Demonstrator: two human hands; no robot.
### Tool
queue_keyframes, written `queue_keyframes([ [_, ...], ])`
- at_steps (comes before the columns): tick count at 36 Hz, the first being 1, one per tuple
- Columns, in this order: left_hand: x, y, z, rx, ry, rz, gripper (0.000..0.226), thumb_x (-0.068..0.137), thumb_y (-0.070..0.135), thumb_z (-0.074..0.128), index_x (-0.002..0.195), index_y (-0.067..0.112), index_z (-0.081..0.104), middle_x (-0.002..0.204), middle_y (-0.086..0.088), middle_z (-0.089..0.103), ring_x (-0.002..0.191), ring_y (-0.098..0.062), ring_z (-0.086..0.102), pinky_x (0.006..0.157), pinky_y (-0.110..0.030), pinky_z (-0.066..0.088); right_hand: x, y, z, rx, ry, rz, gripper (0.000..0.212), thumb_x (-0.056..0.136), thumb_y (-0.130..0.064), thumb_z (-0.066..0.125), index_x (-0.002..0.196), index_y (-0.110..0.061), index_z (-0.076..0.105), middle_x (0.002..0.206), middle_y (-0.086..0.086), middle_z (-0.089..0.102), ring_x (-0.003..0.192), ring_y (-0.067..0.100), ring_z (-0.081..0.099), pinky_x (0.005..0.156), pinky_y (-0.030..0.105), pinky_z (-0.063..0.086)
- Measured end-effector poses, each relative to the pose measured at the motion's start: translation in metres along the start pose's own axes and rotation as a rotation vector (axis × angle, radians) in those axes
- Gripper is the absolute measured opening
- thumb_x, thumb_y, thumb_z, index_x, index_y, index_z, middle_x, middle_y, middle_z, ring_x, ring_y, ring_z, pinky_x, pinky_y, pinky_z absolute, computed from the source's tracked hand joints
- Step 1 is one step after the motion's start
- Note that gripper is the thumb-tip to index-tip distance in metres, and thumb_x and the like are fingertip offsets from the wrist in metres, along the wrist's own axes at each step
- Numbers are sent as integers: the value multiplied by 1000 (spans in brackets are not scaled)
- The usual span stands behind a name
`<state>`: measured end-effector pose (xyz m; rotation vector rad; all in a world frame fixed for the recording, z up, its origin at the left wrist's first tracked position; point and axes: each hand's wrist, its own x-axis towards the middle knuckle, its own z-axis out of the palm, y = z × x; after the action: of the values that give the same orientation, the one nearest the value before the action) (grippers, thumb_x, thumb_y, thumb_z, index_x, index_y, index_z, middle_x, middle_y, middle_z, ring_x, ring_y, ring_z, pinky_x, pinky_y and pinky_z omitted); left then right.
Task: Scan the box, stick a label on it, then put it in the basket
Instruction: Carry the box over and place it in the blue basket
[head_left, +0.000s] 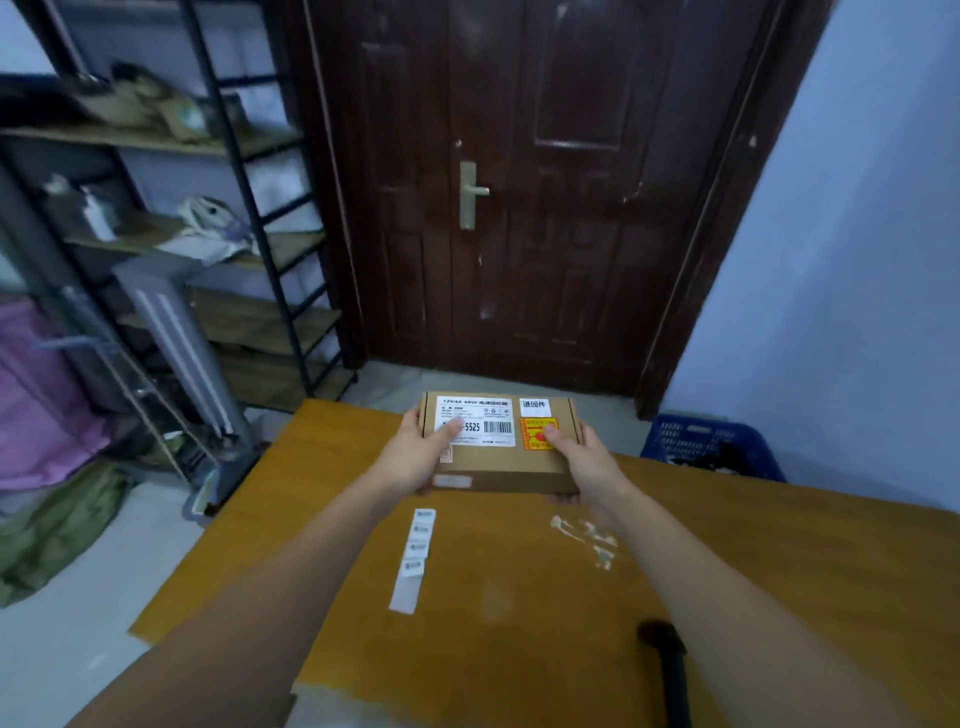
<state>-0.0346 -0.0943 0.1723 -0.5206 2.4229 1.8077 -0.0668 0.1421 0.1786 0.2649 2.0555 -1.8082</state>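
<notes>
A flat brown cardboard box (506, 462) with a white barcode label and an orange sticker on top is held over the far part of the wooden table (519, 597). My left hand (415, 454) grips its left side, thumb on the white label. My right hand (584, 460) grips its right side, thumb on the orange sticker. A strip of small white labels (415, 556) lies on the table below the box. The blue plastic basket (711, 447) stands on the floor beyond the table's far right edge. A black scanner (670, 670) lies at the near right.
Torn bits of clear tape (587, 540) lie right of the label strip. A dark wooden door (519, 182) closes off the far side. A metal shelf rack (208, 234) with bags stands at the left, with a grey appliance (182, 343) beside it.
</notes>
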Motion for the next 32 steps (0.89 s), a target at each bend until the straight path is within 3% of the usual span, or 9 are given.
queue_keyframes([
  [7, -44, 24, -95, -22, 83, 166, 44, 100, 50, 60, 138, 31, 51, 122, 6, 75, 91, -7, 73, 52, -8, 49, -34, -67, 73, -68, -102, -164, 37, 97, -44, 63, 132, -37, 53, 119, 3, 68, 104, 26, 68, 58, 36, 61],
  [11, -75, 14, -167, -32, 182, 185, 53, 92, 65, 61, 136, 37, 53, 123, 9, 75, 97, -7, 73, 80, -27, 61, -57, -95, 137, -110, -207, -220, 22, 95, -45, 65, 117, -39, 62, 116, 5, 71, 97, 27, 69, 59, 37, 60],
  [14, -106, -4, -230, -83, 242, 172, 44, 96, 59, 61, 133, 38, 52, 119, 4, 77, 83, -9, 76, 63, -25, 60, -74, -109, 199, -152, -303, -261, 18, 94, -46, 67, 111, -40, 65, 113, 5, 74, 89, 24, 69, 54, 35, 57],
  [17, -147, -26, -289, -130, 329, 138, 37, 98, 53, 62, 131, 38, 54, 110, 4, 80, 79, -16, 79, 60, -41, 64, -92, -115, 270, -179, -419, -271, 18, 93, -45, 68, 110, -39, 67, 114, 4, 74, 89, 24, 70, 56, 36, 58],
  [21, -207, -64, -366, -107, 493, 98, 28, 100, 53, 59, 125, 40, 56, 91, 4, 81, 64, -16, 73, 44, -30, 52, -125, -113, 368, -220, -581, -286, 20, 95, -43, 67, 115, -39, 65, 112, 6, 75, 88, 27, 73, 60, 37, 60],
  [24, -251, -88, -414, -173, 583, 58, 32, 102, 47, 58, 131, 33, 55, 102, -2, 82, 82, -22, 77, 65, -40, 58, -151, -109, 437, -255, -696, -288, 24, 95, -43, 66, 119, -37, 63, 110, 6, 77, 93, 30, 75, 66, 41, 63],
  [27, -294, -110, -452, -228, 677, -6, 33, 102, 45, 58, 132, 33, 53, 101, 6, 81, 74, -8, 78, 61, -29, 62, -178, -106, 499, -295, -795, -298, 21, 95, -41, 67, 116, -38, 63, 106, 7, 77, 86, 28, 74, 73, 48, 63],
  [29, -316, -129, -476, -190, 738, -37, 41, 100, 53, 58, 135, 34, 50, 107, 7, 80, 69, -5, 75, 78, -39, 66, -195, -105, 535, -324, -859, -313, 12, 97, -39, 66, 108, -38, 62, 105, 8, 77, 84, 28, 74, 79, 53, 62],
  [32, -342, -151, -507, -217, 798, -67, 37, 102, 53, 55, 131, 33, 49, 94, 6, 81, 60, -5, 71, 55, -24, 56, -214, -100, 586, -357, -934, -335, 6, 97, -38, 65, 103, -39, 63, 106, 6, 76, 87, 27, 74, 73, 47, 63],
])
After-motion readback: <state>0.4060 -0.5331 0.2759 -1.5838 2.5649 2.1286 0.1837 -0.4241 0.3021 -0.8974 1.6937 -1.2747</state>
